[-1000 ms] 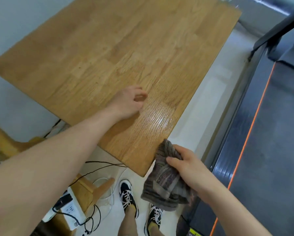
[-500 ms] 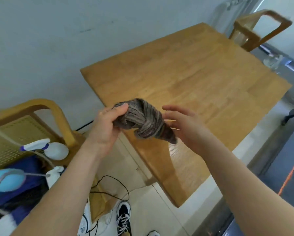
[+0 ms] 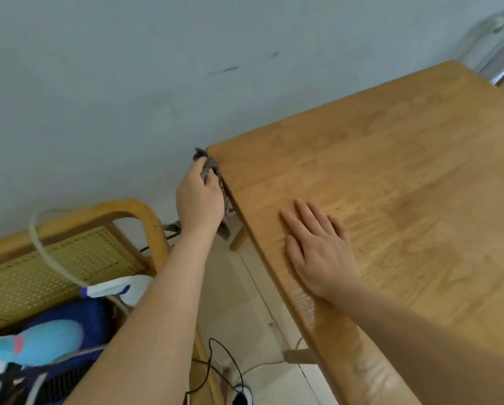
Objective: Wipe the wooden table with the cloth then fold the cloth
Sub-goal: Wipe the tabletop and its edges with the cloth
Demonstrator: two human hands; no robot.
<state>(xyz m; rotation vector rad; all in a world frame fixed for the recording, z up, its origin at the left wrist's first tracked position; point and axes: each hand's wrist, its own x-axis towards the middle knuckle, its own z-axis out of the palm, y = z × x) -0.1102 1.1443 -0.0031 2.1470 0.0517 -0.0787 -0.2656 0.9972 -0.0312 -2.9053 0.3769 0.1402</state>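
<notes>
— Where's our cloth?
— Centre frame, bunched in our left hand against the tabletop edge; right hand lies flat, bracing.
— We should press firmly, sliding along the whole edge.

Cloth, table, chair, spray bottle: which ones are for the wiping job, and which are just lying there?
For the job: cloth, gripped by the left hand at the table edge; right hand flat on top.
Lying about: chair, spray bottle.
</notes>
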